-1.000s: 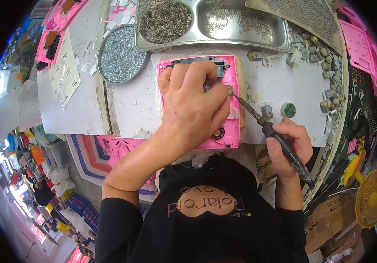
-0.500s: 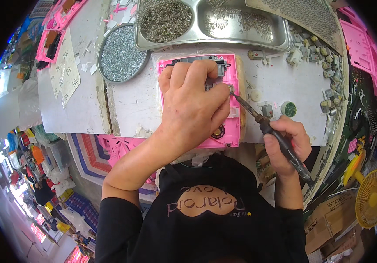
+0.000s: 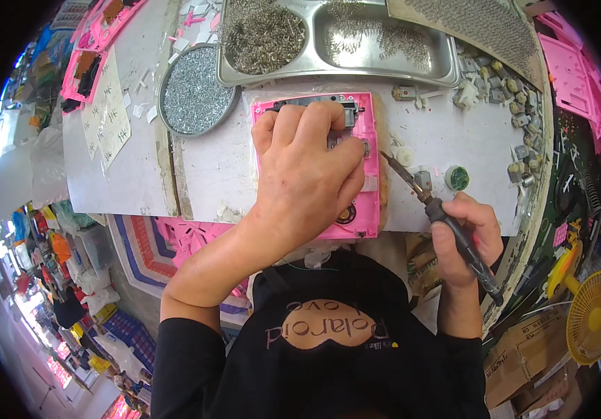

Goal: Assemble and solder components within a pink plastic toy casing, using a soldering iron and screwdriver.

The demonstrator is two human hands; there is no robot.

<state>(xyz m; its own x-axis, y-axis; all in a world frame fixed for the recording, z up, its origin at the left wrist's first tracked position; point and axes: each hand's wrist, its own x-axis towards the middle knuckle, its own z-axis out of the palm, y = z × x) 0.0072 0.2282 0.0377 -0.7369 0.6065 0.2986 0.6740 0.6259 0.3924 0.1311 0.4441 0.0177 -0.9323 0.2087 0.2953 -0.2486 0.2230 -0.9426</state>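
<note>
My left hand (image 3: 307, 167) is bent over a pink plastic housing (image 3: 364, 225) that lies on the bench. Its fingertips are curled down into the housing beside a dark grey part along the far edge; whatever they press or pinch is hidden under the hand. In my right hand (image 3: 476, 234) is a soldering iron (image 3: 435, 208) with a black handle, gripped like a pen. The iron's tip points up and left, just off the housing's right side, and is apart from it. A small metal part (image 3: 366, 148) shows beside my left thumb.
Beyond the housing stand a metal tray (image 3: 342, 78) of springs and a round dish (image 3: 169, 115) of small screws. Several small motors (image 3: 520, 112) line the right bench edge. Near the iron are a green roll (image 3: 457, 177) and a loose motor (image 3: 422, 179). A yellow fan (image 3: 595, 315) stands lower right.
The soldering iron's tip has drawn back to the right, away from the small metal part by my left thumb. My left hand has stayed on the housing.
</note>
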